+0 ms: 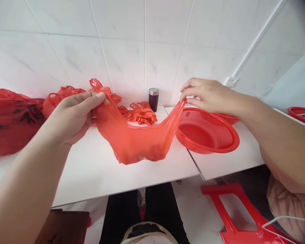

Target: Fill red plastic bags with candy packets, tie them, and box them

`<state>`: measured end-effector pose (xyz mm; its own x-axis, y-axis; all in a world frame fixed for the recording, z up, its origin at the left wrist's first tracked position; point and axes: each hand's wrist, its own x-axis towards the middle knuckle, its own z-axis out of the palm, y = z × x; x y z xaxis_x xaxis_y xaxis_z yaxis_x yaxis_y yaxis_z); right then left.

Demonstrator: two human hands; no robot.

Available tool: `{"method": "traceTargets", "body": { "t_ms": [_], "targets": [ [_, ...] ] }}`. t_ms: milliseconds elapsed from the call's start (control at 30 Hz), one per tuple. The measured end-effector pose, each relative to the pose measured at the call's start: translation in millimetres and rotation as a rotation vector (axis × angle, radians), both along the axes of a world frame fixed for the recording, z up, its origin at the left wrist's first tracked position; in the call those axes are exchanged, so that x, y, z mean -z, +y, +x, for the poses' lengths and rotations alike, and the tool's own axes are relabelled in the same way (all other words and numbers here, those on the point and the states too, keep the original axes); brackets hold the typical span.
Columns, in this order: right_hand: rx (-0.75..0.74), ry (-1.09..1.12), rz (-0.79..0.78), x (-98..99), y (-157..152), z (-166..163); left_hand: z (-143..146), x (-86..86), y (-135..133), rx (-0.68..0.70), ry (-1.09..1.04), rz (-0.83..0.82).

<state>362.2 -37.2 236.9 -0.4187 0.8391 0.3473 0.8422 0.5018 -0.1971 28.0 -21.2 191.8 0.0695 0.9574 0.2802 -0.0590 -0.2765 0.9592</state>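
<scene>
A thin red plastic bag (142, 144) is stretched between my two hands above the white table. My left hand (78, 112) grips its left upper end, thumb on top and fingers curled behind. Over on the right, my right hand (202, 95) pinches the other upper corner between thumb and fingertips. The bag sags in the middle, and its lower edge hangs free. Whether anything is inside cannot be made out. Behind it lies a crumpled heap of red plastic bags (143, 115). Just below my right hand stands a red mesh basket (208, 132).
A dark tumbler (154, 100) with a silver lid stands against the tiled wall. To the left sits a large red bag (12, 125) with black printing. The white table (91, 173) has a seam near the basket. Below, a red plastic stool (234, 210) stands at the right.
</scene>
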Motion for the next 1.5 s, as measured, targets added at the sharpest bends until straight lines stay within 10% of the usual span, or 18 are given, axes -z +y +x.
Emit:
{"method": "traceTargets", "body": {
  "t_ms": [267,467,733,1067,1333,1500],
  "targets": [
    [-0.053,0.426,-0.111,9.7,20.4,-26.3,-23.4,0.6,-2.3,0.025,0.045,-0.035],
    [-0.187,0.584,-0.234,3.0,31.8,-56.1,-7.3,-16.7,-0.9,0.308,-0.083,0.005],
    [-0.543,0.653,-0.281,10.7,38.1,-135.7,17.4,-9.9,11.1,0.611,0.459,-0.233],
    [-0.400,0.742,-0.387,72.6,39.5,-134.0,-3.3,20.3,30.2,0.439,0.262,-0.387],
    [-0.413,0.878,-0.285,84.9,22.4,-139.1,-13.4,18.5,31.3,0.569,0.543,-0.110],
    [-0.271,0.915,-0.359,133.3,64.6,-162.7,-3.6,42.9,33.0,0.276,0.803,0.125]
  ]
}}
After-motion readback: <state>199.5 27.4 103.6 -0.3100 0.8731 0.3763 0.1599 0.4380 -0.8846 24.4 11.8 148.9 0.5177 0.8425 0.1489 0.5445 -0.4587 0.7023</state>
